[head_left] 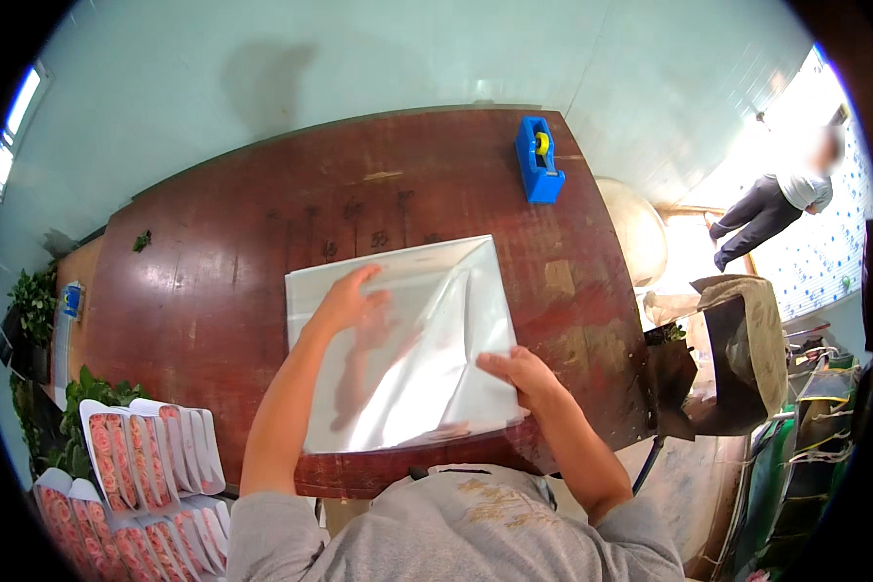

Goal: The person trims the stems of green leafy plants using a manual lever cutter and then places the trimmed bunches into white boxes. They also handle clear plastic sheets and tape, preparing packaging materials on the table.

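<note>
A stack of clear, glossy plastic sheets (417, 339) lies near the front edge of the dark red-brown table (213, 320). Bright light reflects off its surface, and a crease runs down its right part. Over the upper left of the stack is my left hand (352, 303), fingers apart and holding nothing; whether it touches the film I cannot tell. My right hand (521, 373) grips the right edge of the plastic sheets, thumb on top and the other fingers partly hidden.
A blue tape dispenser (539, 160) stands at the table's far right. Rose-patterned wrapped bundles (145, 456) and green leaves (68, 446) sit at the lower left. Beyond the right edge are a brown bag-like container (747, 349) and a person (776, 204) standing near a bright doorway.
</note>
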The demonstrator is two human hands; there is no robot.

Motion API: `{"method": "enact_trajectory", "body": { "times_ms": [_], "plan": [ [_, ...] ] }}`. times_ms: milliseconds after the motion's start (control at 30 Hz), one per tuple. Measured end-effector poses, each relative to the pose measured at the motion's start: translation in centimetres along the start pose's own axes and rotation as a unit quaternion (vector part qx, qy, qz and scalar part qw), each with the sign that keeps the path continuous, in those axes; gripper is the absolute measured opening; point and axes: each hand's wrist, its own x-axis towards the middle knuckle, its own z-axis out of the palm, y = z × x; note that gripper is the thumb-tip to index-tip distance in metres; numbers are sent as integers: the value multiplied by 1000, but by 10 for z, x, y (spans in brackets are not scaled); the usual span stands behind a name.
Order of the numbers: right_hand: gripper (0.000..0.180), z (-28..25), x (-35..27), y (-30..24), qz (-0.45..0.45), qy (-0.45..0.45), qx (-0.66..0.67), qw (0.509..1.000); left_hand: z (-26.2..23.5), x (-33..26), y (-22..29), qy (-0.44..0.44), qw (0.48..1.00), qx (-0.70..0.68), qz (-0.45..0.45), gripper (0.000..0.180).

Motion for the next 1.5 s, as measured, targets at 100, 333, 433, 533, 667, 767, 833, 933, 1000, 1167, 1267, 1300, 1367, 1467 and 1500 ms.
{"method": "enact_trajectory", "body": {
  "times_ms": [100,333,433,533,667,767,833,933,1000,1167,1267,1300,1367,1467,1500],
  "plan": [
    [35,33,6,-21,-15,-22,72,997,-40,-79,41,-156,959,-223,-76,80],
    [27,93,38,-61,-51,-43,221,973,-74,-207,107,17,992,35,-117,100],
    [18,106,48,-80,-72,-50,264,961,-69,-211,102,124,973,98,-166,84],
    [13,109,58,-101,-81,-77,288,951,-87,-197,93,210,947,134,-200,53],
    [13,100,77,-138,-103,-102,326,934,-137,-138,97,317,892,323,-3,15],
    [16,82,98,-173,-108,-147,347,920,-181,-71,113,277,909,310,31,17],
    [19,69,115,-192,-111,-139,380,908,-200,-20,123,262,906,330,39,20],
    [18,53,144,-214,-120,-134,423,888,-219,57,133,252,892,374,43,24],
    [18,43,164,-227,-125,-141,426,885,-227,104,132,243,889,386,38,21],
    [19,29,224,-256,-129,-103,431,887,-222,185,101,236,884,403,26,24],
    [20,26,264,-258,-112,-91,434,889,-210,211,68,242,882,404,12,25],
    [20,26,278,-255,-117,-91,422,894,-209,217,57,242,880,410,0,25],
    [19,24,302,-252,-121,-112,416,894,-204,227,37,232,881,411,-29,25],
    [21,21,332,-248,-117,-92,412,899,-190,234,9,248,883,396,-46,28],
    [22,21,340,-246,-120,-90,408,901,-186,236,1,258,885,384,-49,30]
  ]
}}
